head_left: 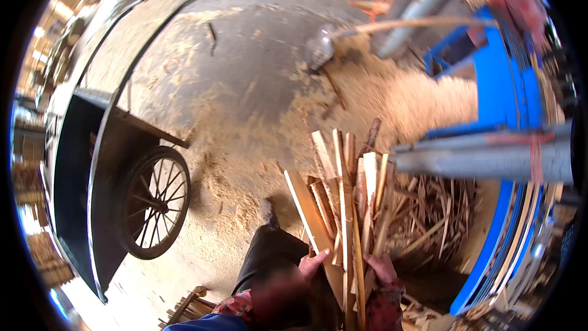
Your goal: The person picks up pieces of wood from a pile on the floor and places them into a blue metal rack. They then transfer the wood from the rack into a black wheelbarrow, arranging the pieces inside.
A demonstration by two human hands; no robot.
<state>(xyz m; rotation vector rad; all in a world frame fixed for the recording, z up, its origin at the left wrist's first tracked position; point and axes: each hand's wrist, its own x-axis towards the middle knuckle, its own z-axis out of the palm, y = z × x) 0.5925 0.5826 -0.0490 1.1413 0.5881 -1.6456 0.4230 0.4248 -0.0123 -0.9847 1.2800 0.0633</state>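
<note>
Floor: grey workshop concrete (236,79), dusted with sawdust and chips, filling the upper and middle frame.
Wood bundle: long, uneven strips (345,202), at lower centre, tops fanned upward, lower ends running to the bottom edge; some strips show rough, bark-like edges.
Room around the bundle: sawdust-strewn floor spreads above and to its left; on its right, a grey pipe (484,159) reaches in close to the strip tops.
Left hand: closed on the bundle's left side (312,265), thumb laid over a pale, wide strip.
Right hand: gripping the bundle's right side (382,268), fingers partly hidden by the wood.
Stick pile: a loose heap of thin sticks (438,214), just right of the bundle.
Shoe: one foot (267,212), left of the bundle.
Blue frame: metal edges (499,83) at upper right, curving again at lower right.
Sawdust heap: pale mound (438,101) beside the upper blue part.
Shovel-like tool: blurred blade (320,49) at upper centre, wooden handle running right.
Cart: dark-sided (113,165), with a spoked wheel (158,202), along the left.
</note>
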